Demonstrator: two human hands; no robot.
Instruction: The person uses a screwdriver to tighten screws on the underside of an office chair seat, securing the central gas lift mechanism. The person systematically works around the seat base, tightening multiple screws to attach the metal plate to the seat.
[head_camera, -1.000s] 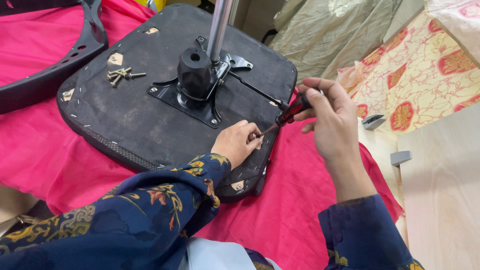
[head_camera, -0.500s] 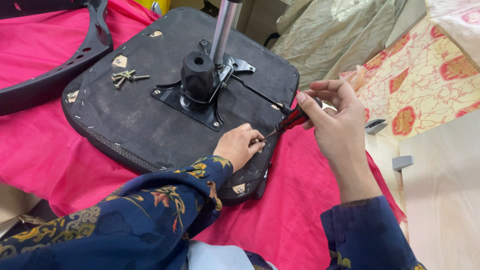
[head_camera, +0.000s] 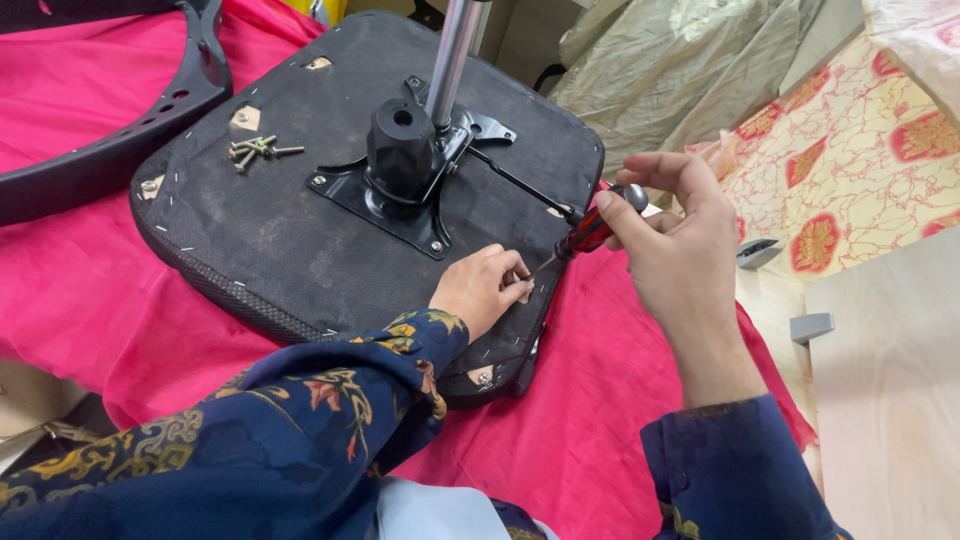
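Screwdriver, red-and-black handled, sits pinched in the right hand, its thin shaft angling down and left to a point at the near right edge of an upturned black chair seat. Over the last second the right hand's fingers have shifted around the handle while the tip stayed on the same spot, which suggests turning at a screw; the screw itself is hidden, so that is likely, not certain. Just left of the tip, the left hand has stayed put, curled with fingertips pressed on the seat beside the shaft, holding nothing I can make out. Both sleeves are dark blue with a floral print. Beyond the left hand stands the black metal mounting plate with a chrome column rising from it. Farther left, loose screws lie on the seat. Pink cloth spreads beneath everything.
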